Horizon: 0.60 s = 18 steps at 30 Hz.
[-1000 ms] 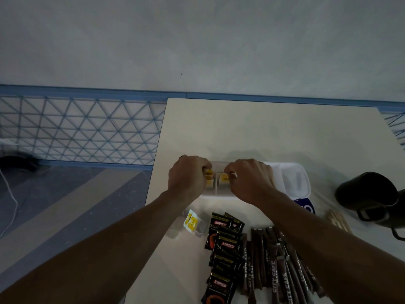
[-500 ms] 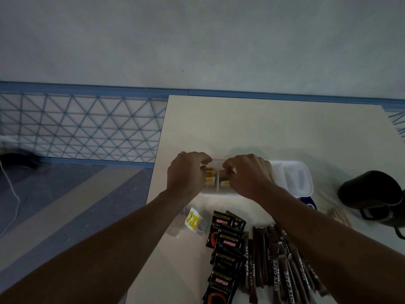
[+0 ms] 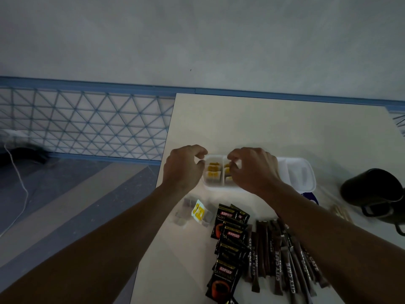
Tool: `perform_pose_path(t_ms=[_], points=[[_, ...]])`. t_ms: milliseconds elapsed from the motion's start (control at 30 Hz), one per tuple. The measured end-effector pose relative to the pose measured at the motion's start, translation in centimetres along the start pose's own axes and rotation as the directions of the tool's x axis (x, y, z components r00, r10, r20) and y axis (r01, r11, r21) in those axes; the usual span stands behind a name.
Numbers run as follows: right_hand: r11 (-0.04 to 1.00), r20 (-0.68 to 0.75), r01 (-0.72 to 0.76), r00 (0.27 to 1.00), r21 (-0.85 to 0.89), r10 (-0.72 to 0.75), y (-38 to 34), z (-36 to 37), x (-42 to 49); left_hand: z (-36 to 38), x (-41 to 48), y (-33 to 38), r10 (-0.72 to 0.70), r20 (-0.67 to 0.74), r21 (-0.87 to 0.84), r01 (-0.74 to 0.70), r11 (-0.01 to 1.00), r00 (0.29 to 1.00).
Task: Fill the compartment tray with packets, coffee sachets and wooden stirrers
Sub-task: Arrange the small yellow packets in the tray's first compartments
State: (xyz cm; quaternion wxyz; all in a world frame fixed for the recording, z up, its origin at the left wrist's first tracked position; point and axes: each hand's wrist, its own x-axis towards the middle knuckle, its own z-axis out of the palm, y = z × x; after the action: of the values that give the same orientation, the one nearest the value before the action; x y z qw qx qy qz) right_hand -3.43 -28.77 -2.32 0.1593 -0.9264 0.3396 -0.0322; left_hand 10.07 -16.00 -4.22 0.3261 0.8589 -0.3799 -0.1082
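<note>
A white compartment tray (image 3: 306, 172) lies mid-table. Its two left compartments hold yellow-tagged packets (image 3: 213, 171). My left hand (image 3: 183, 170) hovers at the tray's left rim, fingers curled but apart, holding nothing. My right hand (image 3: 255, 170) covers the second compartment, fingertips down at a yellow packet; whether it grips one is hidden. Loose packets (image 3: 199, 212) lie in front of the tray. Black Kopiko coffee sachets (image 3: 230, 238) and brown sugar sticks (image 3: 278, 260) are piled near me. Wooden stirrers (image 3: 341, 212) lie at the right.
A black mug (image 3: 377, 191) lies on its side at the right, beside the stirrers. The table's left edge (image 3: 162, 172) runs just left of my left hand, with floor beyond. A wall closes the far side.
Both hands have eased back from the packets. My left hand's fingers have loosened and come off the first compartment, so the yellow packets there now show.
</note>
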Motion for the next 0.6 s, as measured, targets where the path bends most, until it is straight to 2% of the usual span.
perform_pose_path(t_ms=[100, 233, 433, 600], points=[[1.000, -0.012, -0.003, 1.000, 0.024, 0.004, -0.7, -0.2, -0.9, -0.8, -0.7, -0.4, -0.037, 0.027, 0.002, 0.037, 0.999, 0.999], [0.997, -0.008, 0.051, 0.999, 0.066, -0.050, -2.7, 0.5, -3.2, -2.6, -2.4, -1.2, -0.131, 0.188, 0.020, 0.129, 0.991, 0.973], [0.989, 0.136, 0.083, 0.986, 0.124, -0.100, -4.7, 3.0, -7.2, -4.1, -5.9, -3.1, -0.198, 0.281, 0.021, 0.200, 0.980, 0.939], [0.990, 0.265, 0.121, 0.954, 0.078, -0.137, -5.3, 4.3, -8.9, -4.8, -8.8, -4.8, -0.205, 0.453, -0.018, 0.239, 0.971, 0.868]])
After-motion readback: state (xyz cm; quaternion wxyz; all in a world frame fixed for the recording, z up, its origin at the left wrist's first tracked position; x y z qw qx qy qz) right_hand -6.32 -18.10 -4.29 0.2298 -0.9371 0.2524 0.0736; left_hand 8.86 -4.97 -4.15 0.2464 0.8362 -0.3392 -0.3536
